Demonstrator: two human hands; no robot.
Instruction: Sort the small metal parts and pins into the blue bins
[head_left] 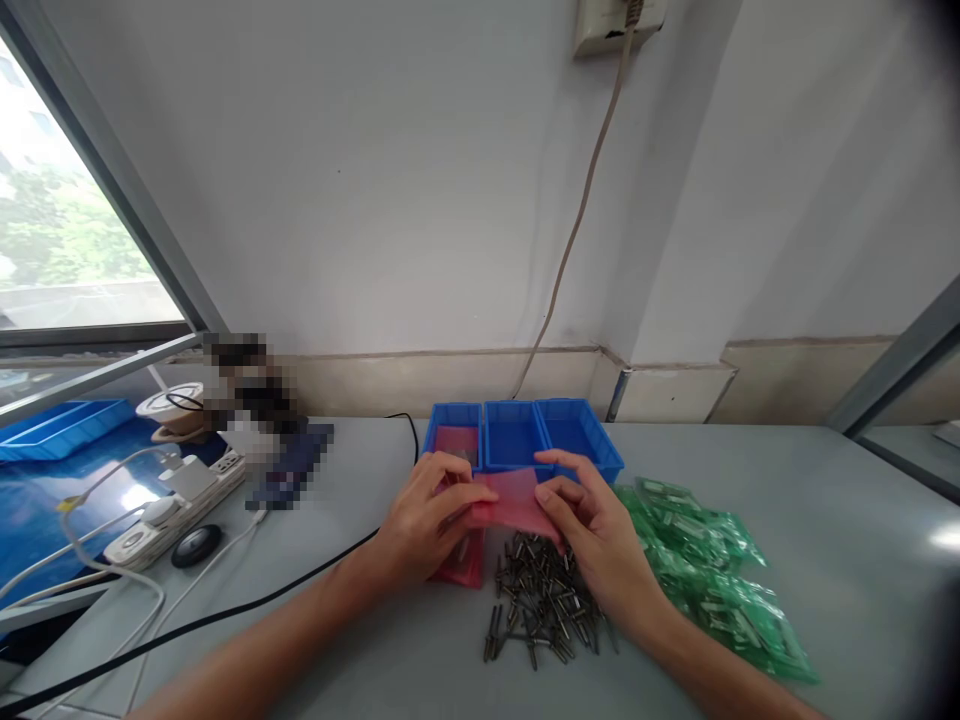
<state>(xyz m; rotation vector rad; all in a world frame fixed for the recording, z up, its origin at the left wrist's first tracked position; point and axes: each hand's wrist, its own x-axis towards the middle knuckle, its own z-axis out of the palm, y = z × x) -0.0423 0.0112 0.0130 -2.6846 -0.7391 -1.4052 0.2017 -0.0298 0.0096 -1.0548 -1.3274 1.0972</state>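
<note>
Pink translucent plastic bag (516, 492) I pinch between my left hand (429, 508) and right hand (600, 530), heaped grey metal pins (550, 598) nearby, green plastic packets (705, 560) beyond.

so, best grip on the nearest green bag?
I'd pinch the near right corner of the nearest green bag, coming from the right. That corner juts out over the table, away from the other bags, while the right forearm crowds its left side.
</note>
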